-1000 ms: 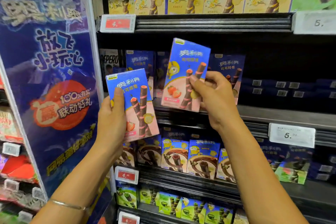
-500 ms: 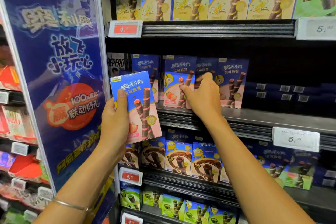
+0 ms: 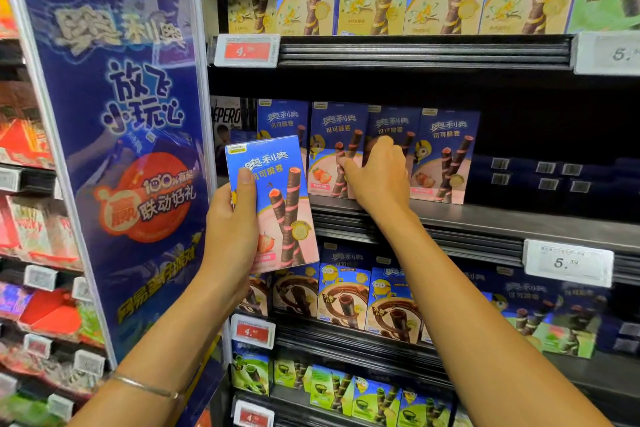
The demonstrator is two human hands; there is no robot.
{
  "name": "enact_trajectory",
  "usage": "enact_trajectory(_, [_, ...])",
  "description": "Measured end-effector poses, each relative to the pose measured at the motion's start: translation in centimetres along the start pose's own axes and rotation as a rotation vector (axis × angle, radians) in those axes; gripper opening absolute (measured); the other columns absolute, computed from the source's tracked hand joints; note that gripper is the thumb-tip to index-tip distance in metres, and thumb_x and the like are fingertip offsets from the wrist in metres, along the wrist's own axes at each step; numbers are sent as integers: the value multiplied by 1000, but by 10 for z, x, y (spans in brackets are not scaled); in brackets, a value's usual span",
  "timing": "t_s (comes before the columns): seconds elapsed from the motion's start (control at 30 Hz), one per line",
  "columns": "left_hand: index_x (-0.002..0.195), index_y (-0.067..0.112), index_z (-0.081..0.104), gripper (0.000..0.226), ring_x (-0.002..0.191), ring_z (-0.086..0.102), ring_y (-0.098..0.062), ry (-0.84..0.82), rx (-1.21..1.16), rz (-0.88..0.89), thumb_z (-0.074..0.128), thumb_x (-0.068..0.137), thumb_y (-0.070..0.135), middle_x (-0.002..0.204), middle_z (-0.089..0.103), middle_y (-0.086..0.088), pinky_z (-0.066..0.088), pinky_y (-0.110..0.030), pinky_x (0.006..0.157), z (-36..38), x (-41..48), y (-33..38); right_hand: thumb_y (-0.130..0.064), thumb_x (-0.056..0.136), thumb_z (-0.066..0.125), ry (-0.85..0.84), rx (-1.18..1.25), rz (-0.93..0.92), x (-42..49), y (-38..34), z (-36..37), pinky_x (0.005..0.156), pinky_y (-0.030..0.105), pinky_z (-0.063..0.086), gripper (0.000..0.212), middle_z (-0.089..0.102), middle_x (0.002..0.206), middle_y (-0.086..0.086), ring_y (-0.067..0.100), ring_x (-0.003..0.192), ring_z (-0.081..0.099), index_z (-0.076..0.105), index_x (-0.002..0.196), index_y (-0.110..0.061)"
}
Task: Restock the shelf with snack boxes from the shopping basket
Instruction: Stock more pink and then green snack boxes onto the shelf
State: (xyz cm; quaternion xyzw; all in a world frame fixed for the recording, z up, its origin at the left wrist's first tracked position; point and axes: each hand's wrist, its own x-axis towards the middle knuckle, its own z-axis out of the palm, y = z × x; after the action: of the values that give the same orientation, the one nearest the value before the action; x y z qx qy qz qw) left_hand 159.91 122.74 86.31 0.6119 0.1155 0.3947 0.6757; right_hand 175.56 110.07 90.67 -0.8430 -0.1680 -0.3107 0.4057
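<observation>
On the middle shelf (image 3: 485, 222) you find open room to the right of the row of standing boxes (image 3: 446, 156); only dark boxes with barcodes (image 3: 547, 177) lie far back there. The row itself fills the left part. The upper shelf (image 3: 415, 52) closes the top, and the blue panel (image 3: 131, 149), near you, walls the left side.

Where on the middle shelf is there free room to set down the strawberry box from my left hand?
Free: the front of the middle shelf right of the rightmost strawberry box, before the dark barcode boxes. Crowded: the row leftwards to the Pepero box, where the right hand touches a box.
</observation>
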Motion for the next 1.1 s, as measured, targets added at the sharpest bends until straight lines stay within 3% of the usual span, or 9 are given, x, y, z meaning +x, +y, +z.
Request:
enact_trajectory(0.13, [110,13,66,48,75,76,-24,-21,8,3,41,107,55,99,80,-11,60,-37,62,0,1,-1,-45,91,72,3,7,13,2,-1,3,72,37,35,50,54,122,12,36,108,58,49,117,-10])
enact_trajectory(0.27, [108,15,65,47,73,74,-20,-26,12,-1,42,106,56,99,80,-10,59,-37,62,2,-4,1,-44,91,72,-13,22,2,1,-2,3,72,37,37,49,55,120,12,36,106,58,49,116,-9])
enact_trajectory(0.37, [118,6,63,57,84,75,-34,-36,13,7,42,105,57,107,78,-18,61,-50,74,4,-6,2,-41,90,74,-20,82,37,-4,-3,-6,76,40,45,50,52,121,11,32,104,56,47,117,-9])
enact_trajectory(0.47, [121,6,60,59,92,73,-41,-41,-12,0,42,104,60,111,75,-23,58,-60,85,7,-7,1,-38,88,77,26,428,55,-22,-7,-28,81,34,53,42,61,110,3,16,96,61,58,113,-9])
enact_trajectory(0.6, [122,13,61,54,82,79,-24,-60,-32,-1,41,104,59,103,80,-9,64,-42,69,19,-7,4,-52,88,72,-297,677,1,-60,-16,-57,74,29,56,32,70,100,-11,5,91,68,67,101,-24])
enact_trajectory(0.77, [130,12,59,54,96,79,-27,-80,-104,34,38,107,57,112,79,-3,65,-50,84,46,-11,17,-37,79,85,-354,483,-99,-78,-17,-71,60,12,51,46,66,91,-13,-5,71,65,59,113,-21])
enact_trajectory(0.93, [143,14,53,74,119,68,-43,-177,-255,-70,30,102,71,137,68,-14,53,-65,102,62,-8,22,-33,79,86,-291,517,-9,-70,-7,-86,84,44,59,44,69,100,-3,15,92,69,63,112,-19])
enact_trajectory(1.03, [141,5,50,55,119,68,-40,-130,-202,-21,38,111,49,136,65,-22,53,-63,103,66,-1,17,-29,79,86,-241,573,34,-64,5,-96,82,43,61,41,69,99,-1,17,92,71,63,111,-19])
enact_trajectory(1.1, [136,4,52,33,110,72,-33,-81,-139,42,48,111,26,128,69,-18,60,-53,93,66,7,10,-25,80,86,-166,604,42,-56,16,-104,74,31,61,40,71,100,-1,12,90,72,63,112,-17])
